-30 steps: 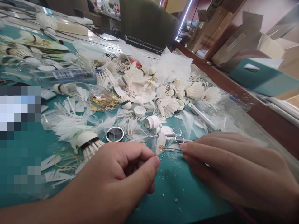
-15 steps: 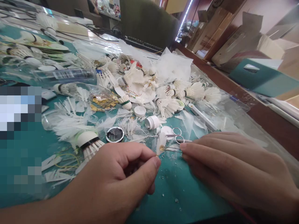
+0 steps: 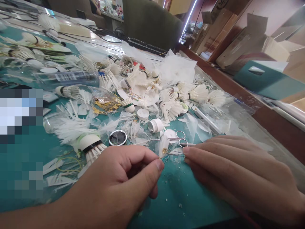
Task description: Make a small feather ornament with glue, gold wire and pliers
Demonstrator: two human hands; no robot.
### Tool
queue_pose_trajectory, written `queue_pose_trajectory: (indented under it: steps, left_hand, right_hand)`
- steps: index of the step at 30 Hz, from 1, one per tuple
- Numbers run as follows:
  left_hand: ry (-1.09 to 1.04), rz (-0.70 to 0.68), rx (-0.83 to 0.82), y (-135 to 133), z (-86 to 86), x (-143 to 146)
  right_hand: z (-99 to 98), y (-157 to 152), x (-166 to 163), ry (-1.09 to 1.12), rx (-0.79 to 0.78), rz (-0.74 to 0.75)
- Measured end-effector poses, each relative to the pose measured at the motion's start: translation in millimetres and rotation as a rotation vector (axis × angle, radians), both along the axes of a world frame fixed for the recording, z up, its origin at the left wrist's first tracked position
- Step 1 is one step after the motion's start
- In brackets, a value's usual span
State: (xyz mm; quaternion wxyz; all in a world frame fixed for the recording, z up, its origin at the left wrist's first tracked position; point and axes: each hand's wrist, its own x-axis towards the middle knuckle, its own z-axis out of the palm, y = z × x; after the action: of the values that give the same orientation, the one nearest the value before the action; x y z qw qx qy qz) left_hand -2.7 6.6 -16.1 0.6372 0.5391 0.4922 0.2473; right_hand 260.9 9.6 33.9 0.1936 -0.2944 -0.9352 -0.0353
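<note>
I am watching through one head-worn camera, which is looking forward and down across the teal table mat (image 3: 186, 203). It is sitting close above the left hand (image 3: 119, 184) and right hand (image 3: 238, 171), which are filling the lower frame, with the thin metal tweezers (image 3: 175, 153) near centre. The heap of white feather shuttlecocks (image 3: 171, 105) and the dark green chair back (image 3: 150, 22) are lying farther off.

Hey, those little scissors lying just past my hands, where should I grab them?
Take the scissors by their two ring handles, coming from the right. The rings lie bare on the mat near the right hand, which holds tweezers, while the blades point left in among feathers.
</note>
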Motion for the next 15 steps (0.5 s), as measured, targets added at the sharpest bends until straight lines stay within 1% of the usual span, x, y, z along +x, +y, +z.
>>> queue_pose_trajectory:
  steps: [6, 9, 13, 15]
  left_hand:
    - [-0.039, 0.010, 0.066, 0.5, 0.7, 1.6]
    - [-0.063, 0.030, 0.070, 1.1, 2.0, 2.1]
    - [-0.042, 0.048, 0.079, 1.7, 2.7, 2.5]
    - [-0.015, 0.051, 0.107, 1.7, 3.0, 2.8]
  right_hand:
    - [0.2, -0.9, -1.2, -0.019, -0.004, -0.006]
    - [-1.3, 1.0, 0.3, 0.012, 0.037, -0.042]
    - [-1.9, 4.5, 4.3, 0.048, 0.121, 0.004]
    - [-0.2, 6.8, 4.1, 0.069, 0.128, -0.056]
